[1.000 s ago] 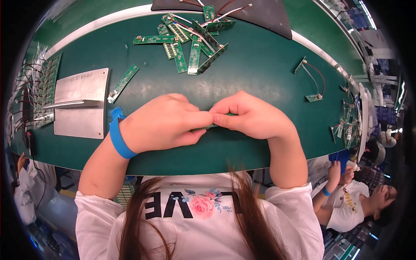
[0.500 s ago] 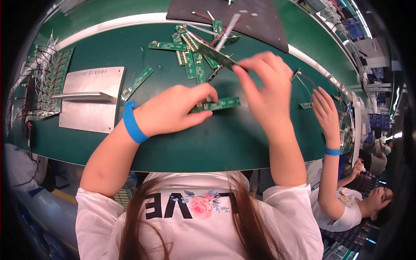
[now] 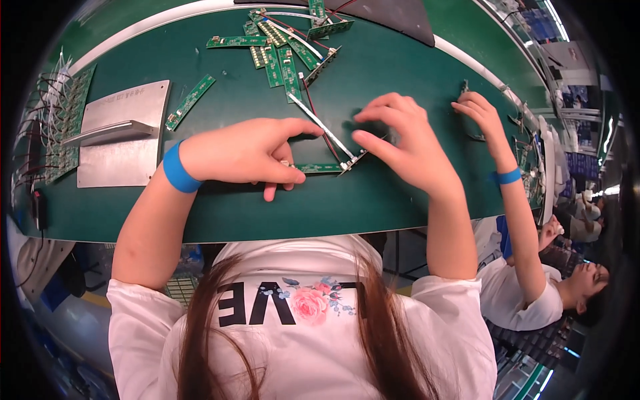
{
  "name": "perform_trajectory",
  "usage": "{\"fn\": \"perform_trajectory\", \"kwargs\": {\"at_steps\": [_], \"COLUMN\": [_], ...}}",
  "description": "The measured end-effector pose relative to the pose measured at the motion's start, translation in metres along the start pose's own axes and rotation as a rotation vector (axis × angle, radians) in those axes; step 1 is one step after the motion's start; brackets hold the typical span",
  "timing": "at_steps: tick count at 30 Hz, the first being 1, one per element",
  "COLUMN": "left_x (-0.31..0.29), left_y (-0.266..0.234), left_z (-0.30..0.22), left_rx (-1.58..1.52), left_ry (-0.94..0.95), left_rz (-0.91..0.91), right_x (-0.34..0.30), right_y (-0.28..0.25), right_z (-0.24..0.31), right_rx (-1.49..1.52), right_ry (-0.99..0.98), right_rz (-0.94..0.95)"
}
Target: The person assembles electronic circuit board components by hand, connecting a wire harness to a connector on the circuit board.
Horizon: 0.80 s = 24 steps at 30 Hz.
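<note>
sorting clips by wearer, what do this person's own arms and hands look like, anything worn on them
The left hand and right hand are ungloved. A plain blue band circles the left wrist; none shows on the right. White short sleeves leave both forearms uncovered.

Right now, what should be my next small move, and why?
Perhaps close the right hand on the wired board: its grip is open near that board, while the left hand is at the left end of the green strip.
</note>
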<state>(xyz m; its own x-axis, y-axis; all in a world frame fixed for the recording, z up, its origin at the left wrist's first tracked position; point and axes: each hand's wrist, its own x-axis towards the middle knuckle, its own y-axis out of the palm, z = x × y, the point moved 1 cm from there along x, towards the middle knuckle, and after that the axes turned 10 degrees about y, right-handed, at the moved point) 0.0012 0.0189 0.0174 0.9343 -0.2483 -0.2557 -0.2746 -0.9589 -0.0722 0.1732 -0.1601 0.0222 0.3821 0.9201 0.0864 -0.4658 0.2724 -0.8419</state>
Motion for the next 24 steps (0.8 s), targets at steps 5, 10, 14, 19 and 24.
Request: {"fn": "perform_trajectory", "kwargs": {"at_steps": [5, 10, 14, 19, 24], "left_x": [0.0, -0.007, -0.008, -0.008, -0.006], "left_y": [-0.003, -0.009, -0.011, -0.013, -0.012], "left_z": [0.007, 0.004, 0.005, 0.007, 0.004], "left_rx": [0.052, 0.076, 0.074, 0.065, 0.082], "left_ry": [0.021, -0.034, -0.003, 0.006, -0.019], "left_rz": [0.0, -0.007, 0.001, 0.015, 0.039], "right_x": [0.019, 0.01, 0.008, 0.003, 0.012], "right_y": [0.024, 0.022, 0.021, 0.028, 0.031], "right_z": [0.033, 0.035, 0.032, 0.014, 0.006], "right_rx": [-0.131, -0.283, -0.147, 0.643, 0.875], "right_ry": [0.195, 0.223, 0.329, 0.338, 0.124], "right_rz": [0.215, 0.33, 0.275, 0.026, -0.034]}}
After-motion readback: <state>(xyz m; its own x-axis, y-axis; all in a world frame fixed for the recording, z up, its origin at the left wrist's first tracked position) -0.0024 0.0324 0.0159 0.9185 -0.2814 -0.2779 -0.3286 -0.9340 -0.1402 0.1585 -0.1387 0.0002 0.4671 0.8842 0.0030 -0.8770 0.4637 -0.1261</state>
